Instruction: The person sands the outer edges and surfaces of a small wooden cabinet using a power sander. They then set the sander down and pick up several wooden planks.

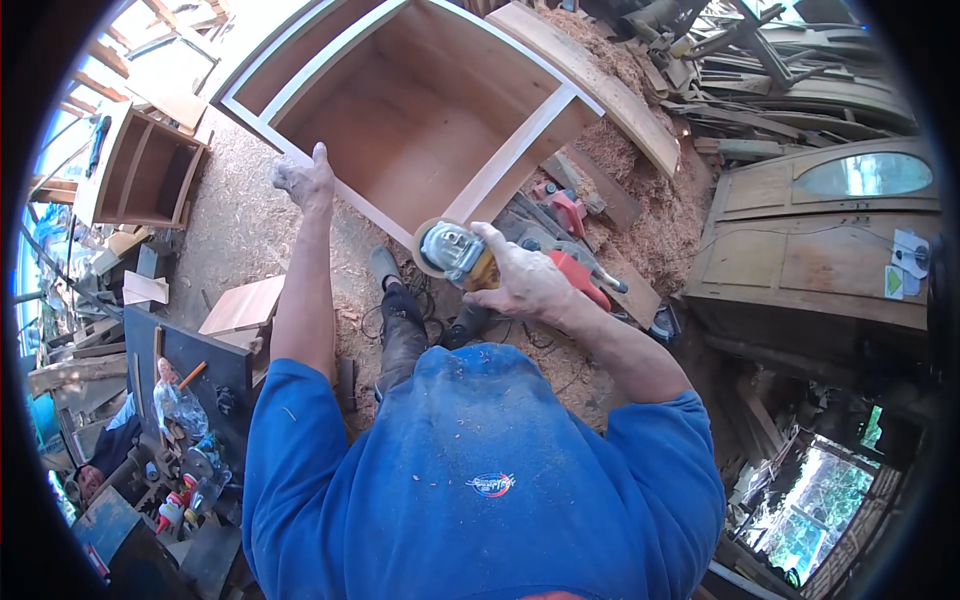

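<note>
A wooden cabinet carcass stands in front of me with its open side toward me, its pale front rails framing a brown inside. My left hand is closed over the left part of its near rail, thumb sticking up. In my right hand is an angle grinder with a yellow body and a silver head. Its round tan disc is at the cabinet's near corner; whether they touch I cannot tell. My fingers under the grinder are partly hidden.
Red power tools and boards lie right of my feet amid wood shavings. A small open cabinet stands at left. Bottles and clutter fill the lower left. A wooden door panel is at right. Cords lie by my feet.
</note>
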`<move>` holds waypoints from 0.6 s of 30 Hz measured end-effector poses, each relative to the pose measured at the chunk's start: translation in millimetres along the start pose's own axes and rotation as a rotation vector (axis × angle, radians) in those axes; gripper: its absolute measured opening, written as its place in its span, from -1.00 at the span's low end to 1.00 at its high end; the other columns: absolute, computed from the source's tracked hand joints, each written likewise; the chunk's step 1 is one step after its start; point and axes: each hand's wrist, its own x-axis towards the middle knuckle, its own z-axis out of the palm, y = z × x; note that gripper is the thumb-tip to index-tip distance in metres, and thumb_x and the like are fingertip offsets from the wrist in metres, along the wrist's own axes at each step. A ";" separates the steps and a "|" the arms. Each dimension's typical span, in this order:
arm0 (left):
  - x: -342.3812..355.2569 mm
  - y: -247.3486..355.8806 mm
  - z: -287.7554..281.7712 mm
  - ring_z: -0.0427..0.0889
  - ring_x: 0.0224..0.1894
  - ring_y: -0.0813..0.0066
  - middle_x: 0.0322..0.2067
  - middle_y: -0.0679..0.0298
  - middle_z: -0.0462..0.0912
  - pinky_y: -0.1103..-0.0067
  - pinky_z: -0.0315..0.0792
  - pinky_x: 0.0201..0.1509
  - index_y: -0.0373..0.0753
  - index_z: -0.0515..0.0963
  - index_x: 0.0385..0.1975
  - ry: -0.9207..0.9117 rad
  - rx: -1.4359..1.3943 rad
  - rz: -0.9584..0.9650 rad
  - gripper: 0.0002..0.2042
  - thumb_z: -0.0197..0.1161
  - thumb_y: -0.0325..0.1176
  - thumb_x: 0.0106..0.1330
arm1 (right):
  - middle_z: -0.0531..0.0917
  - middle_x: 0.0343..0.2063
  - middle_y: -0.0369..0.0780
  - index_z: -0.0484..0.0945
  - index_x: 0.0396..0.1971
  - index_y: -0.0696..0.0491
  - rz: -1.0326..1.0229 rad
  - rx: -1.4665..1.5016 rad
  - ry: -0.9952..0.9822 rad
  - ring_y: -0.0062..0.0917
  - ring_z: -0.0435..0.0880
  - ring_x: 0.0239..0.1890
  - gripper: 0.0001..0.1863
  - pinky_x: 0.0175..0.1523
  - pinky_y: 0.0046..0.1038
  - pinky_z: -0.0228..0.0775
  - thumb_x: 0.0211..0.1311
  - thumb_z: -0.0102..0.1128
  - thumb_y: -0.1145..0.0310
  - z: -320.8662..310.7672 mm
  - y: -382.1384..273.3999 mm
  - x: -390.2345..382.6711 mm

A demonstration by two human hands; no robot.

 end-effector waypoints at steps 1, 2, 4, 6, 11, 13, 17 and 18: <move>-3.9 -1.7 8.2 0.15 0.41 -0.19 0.35 -0.36 0.00 0.19 0.16 0.46 -0.54 -0.03 0.40 -0.052 -0.057 -0.018 -0.01 0.38 0.04 0.23 | 0.62 -0.09 0.21 0.02 0.43 0.08 0.013 -0.009 0.004 0.09 0.65 -0.01 0.05 0.12 -0.05 0.48 0.07 0.44 -0.03 0.8 0.3 2.3; -8.5 -3.9 15.9 0.19 0.40 -0.18 0.34 -0.36 0.05 0.20 0.19 0.45 -0.55 -0.04 0.40 -0.065 -0.084 -0.015 -0.02 0.38 -0.01 0.22 | 0.62 -0.09 0.20 0.02 0.43 0.08 0.015 -0.033 -0.001 0.09 0.66 -0.03 0.05 0.12 -0.04 0.48 0.08 0.43 -0.03 0.7 1.0 4.5; -22.0 0.1 27.6 0.26 0.37 -0.15 0.32 -0.37 0.14 0.23 0.25 0.42 -0.57 -0.06 0.39 -0.093 -0.140 -0.008 -0.04 0.38 -0.12 0.20 | 0.61 -0.10 0.20 0.02 0.43 0.07 0.032 -0.063 -0.010 0.09 0.66 -0.04 0.04 0.11 -0.03 0.49 0.09 0.42 -0.04 -4.5 5.0 7.0; -33.9 26.7 14.2 0.48 0.22 -0.13 0.19 -0.35 0.36 0.28 0.37 0.32 -0.59 0.00 0.34 -0.177 -0.424 -0.148 -0.15 0.30 -0.27 0.16 | 0.61 -0.11 0.18 0.00 0.43 0.07 0.062 -0.125 -0.012 0.08 0.67 -0.06 0.03 0.10 -0.02 0.49 0.11 0.41 -0.03 -14.3 7.9 8.8; -18.6 -1.8 24.5 0.59 0.07 -0.16 0.03 -0.36 0.50 0.26 0.42 0.25 -0.56 0.02 0.29 -0.094 -0.336 -0.080 -0.29 0.13 -0.38 0.18 | 0.60 -0.04 0.21 0.05 0.40 0.07 0.064 -0.089 0.130 0.09 0.62 0.05 0.02 0.15 -0.05 0.45 0.08 0.45 -0.03 -42.7 44.0 28.6; -19.7 -3.9 30.3 0.60 0.06 -0.17 0.03 -0.37 0.50 0.26 0.41 0.26 -0.54 0.03 0.30 -0.108 -0.322 -0.096 -0.30 0.13 -0.38 0.18 | 0.59 0.01 0.18 0.11 0.38 0.07 0.137 -0.061 0.175 0.09 0.57 0.14 0.03 0.22 -0.07 0.42 0.02 0.50 -0.05 -58.7 57.1 37.9; -21.2 -7.2 51.0 0.67 -0.11 -0.06 -0.10 -0.20 0.61 0.30 0.43 0.23 -0.42 0.19 0.19 -0.145 -0.225 -0.005 -0.46 0.17 -0.38 0.24 | 0.66 -0.10 0.17 0.07 0.37 0.05 0.219 -0.144 0.294 0.09 0.66 0.01 0.07 0.13 -0.03 0.48 0.00 0.46 -0.15 -83.3 106.0 49.4; -5.5 -42.6 56.0 0.69 -0.15 -0.01 -0.16 -0.13 0.65 0.30 0.42 0.24 -0.40 0.29 0.14 -0.062 -0.096 0.102 -0.53 0.17 -0.38 0.26 | 0.66 -0.10 0.17 0.07 0.37 0.05 0.187 -0.149 0.282 0.09 0.66 0.01 0.07 0.13 -0.03 0.48 0.00 0.46 -0.15 -92.1 103.3 59.1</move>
